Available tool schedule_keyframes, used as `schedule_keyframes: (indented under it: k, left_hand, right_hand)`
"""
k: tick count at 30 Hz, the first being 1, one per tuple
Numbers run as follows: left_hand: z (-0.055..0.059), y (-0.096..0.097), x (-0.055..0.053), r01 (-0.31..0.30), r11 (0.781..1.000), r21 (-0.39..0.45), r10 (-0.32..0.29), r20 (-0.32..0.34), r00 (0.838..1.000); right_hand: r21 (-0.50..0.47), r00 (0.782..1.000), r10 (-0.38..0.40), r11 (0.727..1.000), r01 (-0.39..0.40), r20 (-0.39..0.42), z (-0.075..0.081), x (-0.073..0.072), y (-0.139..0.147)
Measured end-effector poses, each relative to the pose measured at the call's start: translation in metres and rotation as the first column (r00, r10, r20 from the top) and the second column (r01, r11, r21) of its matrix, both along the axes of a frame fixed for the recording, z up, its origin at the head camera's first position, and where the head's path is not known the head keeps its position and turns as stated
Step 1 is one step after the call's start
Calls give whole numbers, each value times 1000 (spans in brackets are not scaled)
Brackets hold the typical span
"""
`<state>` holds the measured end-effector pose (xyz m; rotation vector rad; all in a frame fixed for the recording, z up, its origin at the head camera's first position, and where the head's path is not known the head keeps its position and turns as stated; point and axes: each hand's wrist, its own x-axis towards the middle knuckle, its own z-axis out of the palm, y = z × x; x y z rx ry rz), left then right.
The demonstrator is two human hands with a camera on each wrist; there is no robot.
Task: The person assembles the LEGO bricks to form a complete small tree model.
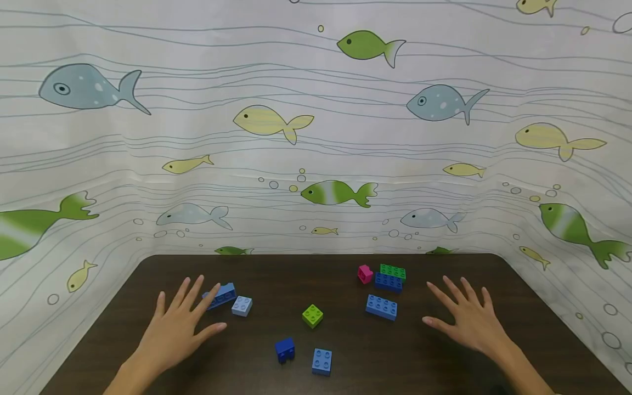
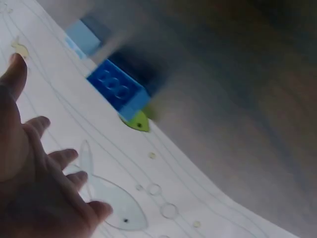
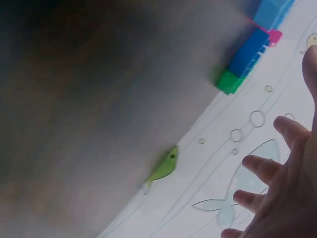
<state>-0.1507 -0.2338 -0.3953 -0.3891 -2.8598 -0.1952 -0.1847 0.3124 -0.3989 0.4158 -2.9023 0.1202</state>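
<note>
Fingers spread, my left hand (image 1: 174, 328) hovers at the left side of the table and holds nothing. Just beyond its fingertips lies a blue brick on its side (image 1: 222, 295), partly covered by the index finger, with a pale blue brick (image 1: 242, 306) beside it. On the right, my right hand (image 1: 469, 321) is also spread and holds nothing. Nearest to it is a medium blue long brick (image 1: 381, 307). Behind that, a dark blue long brick (image 1: 388, 282) touches a green long brick (image 1: 393, 271), with a pink brick (image 1: 365, 274) to their left.
Mid-table sits a lime green brick (image 1: 312, 316). Closer to me are a tipped dark blue brick (image 1: 285, 349) and a medium blue square brick (image 1: 322, 362). The dark brown table (image 1: 276, 274) meets a fish-printed white sheet (image 1: 316, 159) at its back and sides.
</note>
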Motion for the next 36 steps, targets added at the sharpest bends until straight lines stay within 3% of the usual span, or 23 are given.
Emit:
schedule_keyframes:
  k: [7,13,17,20,22,25,29,36]
  left_hand:
    - [8,28,-8,166,981,102,-170,35,985]
    - [9,52,-12,292,940,179,-315,117,942]
    - [10,63,-13,342,909,238,-390,199,899]
    - [10,70,-14,359,893,271,-422,230,877]
    - [10,74,-14,366,885,288,-437,243,866]
    - [11,81,-15,372,875,311,-455,264,850]
    - [12,88,-17,385,853,351,-492,298,818]
    - [9,99,-22,423,821,384,-549,322,772]
  right_hand:
    - [-43,995,101,994,-101,3,12,-5,-24]
    - [-164,968,228,964,-209,102,13,-5,-51]
    - [-268,913,339,923,-277,225,12,-4,-68]
    - [-335,865,412,889,-312,287,13,-3,-80]
    - [-370,843,445,870,-327,301,13,-2,-87]
    - [-388,827,468,857,-339,311,11,-3,-96]
    - [-397,803,501,842,-365,325,8,-3,-106]
    - [-471,706,591,787,-398,390,5,1,-128]
